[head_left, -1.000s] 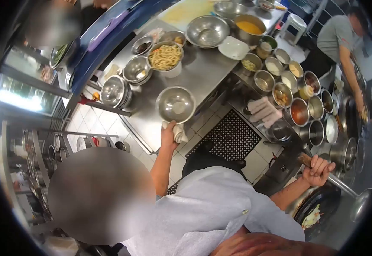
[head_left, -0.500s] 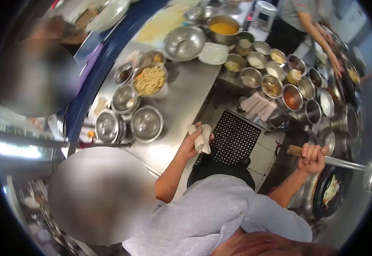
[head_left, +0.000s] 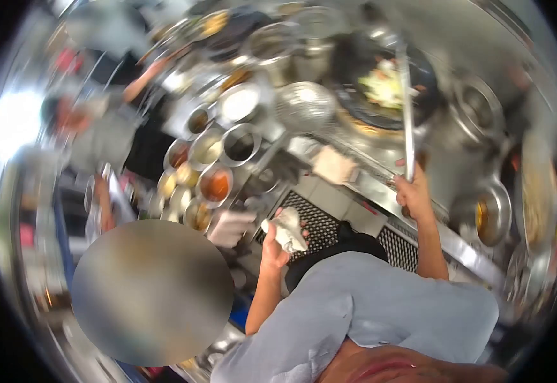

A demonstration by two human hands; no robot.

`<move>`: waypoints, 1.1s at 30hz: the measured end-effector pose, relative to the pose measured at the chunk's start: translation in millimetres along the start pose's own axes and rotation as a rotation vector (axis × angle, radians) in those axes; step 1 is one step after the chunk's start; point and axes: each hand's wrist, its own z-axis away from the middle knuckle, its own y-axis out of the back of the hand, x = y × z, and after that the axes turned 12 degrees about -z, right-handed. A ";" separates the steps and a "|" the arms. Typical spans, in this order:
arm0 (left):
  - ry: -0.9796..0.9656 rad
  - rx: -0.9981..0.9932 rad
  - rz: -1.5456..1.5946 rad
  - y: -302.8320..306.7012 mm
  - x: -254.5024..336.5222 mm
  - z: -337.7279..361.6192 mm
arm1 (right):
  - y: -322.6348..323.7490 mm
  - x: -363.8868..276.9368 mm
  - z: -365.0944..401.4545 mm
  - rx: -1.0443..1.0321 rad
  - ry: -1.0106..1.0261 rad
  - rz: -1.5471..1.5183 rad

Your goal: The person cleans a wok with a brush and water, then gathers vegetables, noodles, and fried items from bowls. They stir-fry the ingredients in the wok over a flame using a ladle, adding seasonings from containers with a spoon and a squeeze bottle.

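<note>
My left hand [head_left: 276,247] is closed around a crumpled white cloth [head_left: 288,231], held in front of my waist. In my right hand [head_left: 414,195] I grip a long-handled metal ladle [head_left: 408,121]. Its shaft points away from me across a black wok [head_left: 348,70], and its blurred head lies near the wok's far edge. Pale and green chopped food [head_left: 382,88] lies in the wok. My right hand is at the near edge of the stove, short of the wok.
Left of the wok stands a perforated strainer [head_left: 305,105]. Further left are several metal containers, one with orange-red sauce [head_left: 215,184]. A metal pot [head_left: 482,210] is at the right. Folded cloths [head_left: 334,165] lie on the stove edge. Another person [head_left: 103,137] works at the far left.
My view and body have turned right, from the steel counter to the stove. The ladle has swung to reach over the wok. Both hands keep hold of the cloth and ladle.
</note>
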 end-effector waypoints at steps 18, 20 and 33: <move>0.402 -0.264 -0.278 8.5 96.1 -167.5 | -59.1 -36.1 -130.1 0.306 0.040 0.172; 0.464 -0.287 -0.311 28.8 123.1 -165.0 | -88.1 -55.3 -201.3 0.266 0.083 0.286; 0.319 -0.087 -0.063 89.2 189.4 -133.5 | -184.2 -41.6 -496.6 0.166 -0.188 0.320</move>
